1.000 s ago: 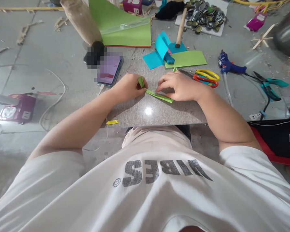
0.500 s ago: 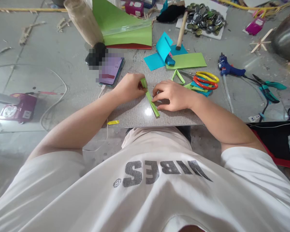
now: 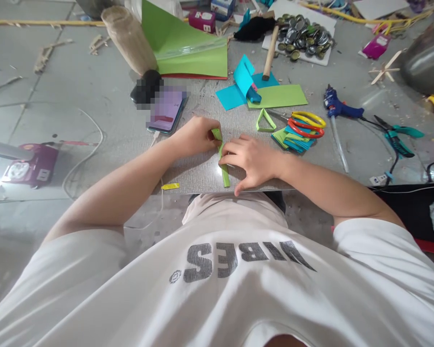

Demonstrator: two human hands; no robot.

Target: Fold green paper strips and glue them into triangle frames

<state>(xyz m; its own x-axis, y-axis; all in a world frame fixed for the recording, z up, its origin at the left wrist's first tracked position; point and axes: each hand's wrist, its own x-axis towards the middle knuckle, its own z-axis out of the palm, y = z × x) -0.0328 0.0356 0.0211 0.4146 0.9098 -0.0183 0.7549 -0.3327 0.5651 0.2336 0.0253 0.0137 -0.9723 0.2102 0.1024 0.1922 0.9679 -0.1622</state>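
A narrow light-green paper strip lies on the grey tabletop near its front edge. My left hand pinches the strip's far end, where a piece of it stands up. My right hand rests on the strip's middle with its fingertips; the fingers are spread and the thumb is stretched toward me. Just beyond the right hand stands a small green paper triangle. Scissors with red and yellow handles lie on a pile of green and blue paper pieces.
Left of my hands are a phone and its cable. Beyond lie blue paper, a green strip, a wooden stick, bottle caps and green sheets. A glue gun and pliers are to the right.
The strip has turned, its near end swinging left and toward me. My right hand has moved nearer me, its fingertips now on the strip and its thumb spread. The left hand keeps its pinch.
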